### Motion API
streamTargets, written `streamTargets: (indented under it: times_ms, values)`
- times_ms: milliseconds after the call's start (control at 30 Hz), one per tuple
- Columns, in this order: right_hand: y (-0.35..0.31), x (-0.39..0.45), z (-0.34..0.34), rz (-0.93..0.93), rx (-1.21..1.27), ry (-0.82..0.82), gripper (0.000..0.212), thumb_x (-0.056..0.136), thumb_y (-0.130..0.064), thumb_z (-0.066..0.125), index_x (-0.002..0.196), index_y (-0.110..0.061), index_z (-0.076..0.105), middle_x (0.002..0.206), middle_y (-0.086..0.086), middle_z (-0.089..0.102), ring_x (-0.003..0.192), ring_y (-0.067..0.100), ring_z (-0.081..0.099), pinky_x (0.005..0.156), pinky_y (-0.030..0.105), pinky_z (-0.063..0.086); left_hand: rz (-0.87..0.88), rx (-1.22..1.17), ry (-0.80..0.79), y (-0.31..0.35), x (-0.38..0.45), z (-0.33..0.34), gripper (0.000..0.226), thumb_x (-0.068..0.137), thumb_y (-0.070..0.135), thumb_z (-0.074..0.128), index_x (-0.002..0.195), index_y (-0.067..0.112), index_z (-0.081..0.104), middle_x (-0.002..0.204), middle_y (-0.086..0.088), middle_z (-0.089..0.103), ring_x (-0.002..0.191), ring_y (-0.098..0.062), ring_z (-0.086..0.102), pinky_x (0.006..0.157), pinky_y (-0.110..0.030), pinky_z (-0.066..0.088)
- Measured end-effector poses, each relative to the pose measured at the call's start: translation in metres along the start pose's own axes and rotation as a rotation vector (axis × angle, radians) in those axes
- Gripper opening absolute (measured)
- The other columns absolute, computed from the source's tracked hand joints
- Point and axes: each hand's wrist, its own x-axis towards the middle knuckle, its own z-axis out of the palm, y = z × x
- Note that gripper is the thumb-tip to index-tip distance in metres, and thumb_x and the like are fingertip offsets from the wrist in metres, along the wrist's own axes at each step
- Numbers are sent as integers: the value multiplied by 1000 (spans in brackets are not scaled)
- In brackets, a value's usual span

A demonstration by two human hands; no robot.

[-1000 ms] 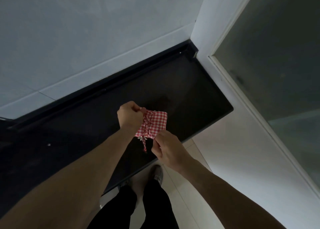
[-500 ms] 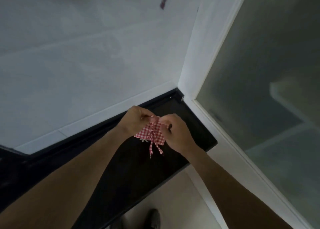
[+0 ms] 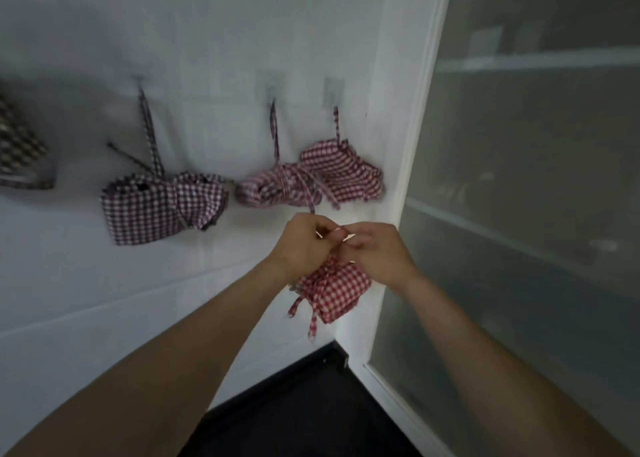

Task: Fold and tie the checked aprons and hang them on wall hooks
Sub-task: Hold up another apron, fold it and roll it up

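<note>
Hands: you are holding both hands together at chest height in front of the white wall, left hand and right hand touching at the fingertips, each pinching a thin strap end above the bundle.
Bundle: the red checked apron, folded small and wrapped with its strings, is hanging just under your hands, two loose string tails dangling from its lower left.
What is changing: a second ago you were working the same bundle low over the dark surface; now you are lifting it clear of that surface and your head is tipping up, so the hooks are coming into view.
Wall: three tied bundles are already hanging from hooks, a dark purple checked one on the left, a pink checked one beside it, and a red checked one nearest the corner, the last two touching.
Far left: part of a brown checked cloth is showing at the frame edge; you cannot tell how it is hung.
Meaning for the task: you are likely finishing the knot or loop, so folding looks done and hanging is next.
Free hook: none is showing plainly; blur is hiding the detail.
Risk: a loose knot may be slipping once the bundle's weight is hanging on it.
</note>
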Motion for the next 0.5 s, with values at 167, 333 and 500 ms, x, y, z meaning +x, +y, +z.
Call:
streamTargets:
  times_ms: [167, 333, 500]
  values:
    - [-78, 37, -46, -74, 2, 89, 12, 81, -2, 78, 89, -11, 79, 69, -3, 73, 58, 6, 65, 56, 16, 49, 36, 18, 64, 65, 41, -50, 14, 94, 17, 67, 90, 8, 77, 68, 0, 69, 48, 2, 55, 51, -15, 45]
    - [-161, 75, -58, -236, -99, 84, 8, 91, -13, 68, 86, -14, 74, 75, -3, 73, 58, 3, 63, 49, 14, 43, 137, 173, 131, 130, 78, -116, 12, 94, 15, 66, 91, 5, 73, 67, 2, 69, 48, -2, 58, 54, -17, 49]
    - [-237, 114, -63, -341, -46, 110, 11, 96, -12, 63, 86, -8, 67, 80, 9, 73, 46, 12, 46, 37, 17, 34, 146, 143, 273, 176, 119, -174, 10, 94, 16, 65, 90, 7, 68, 75, -8, 73, 50, -13, 64, 50, -24, 50]
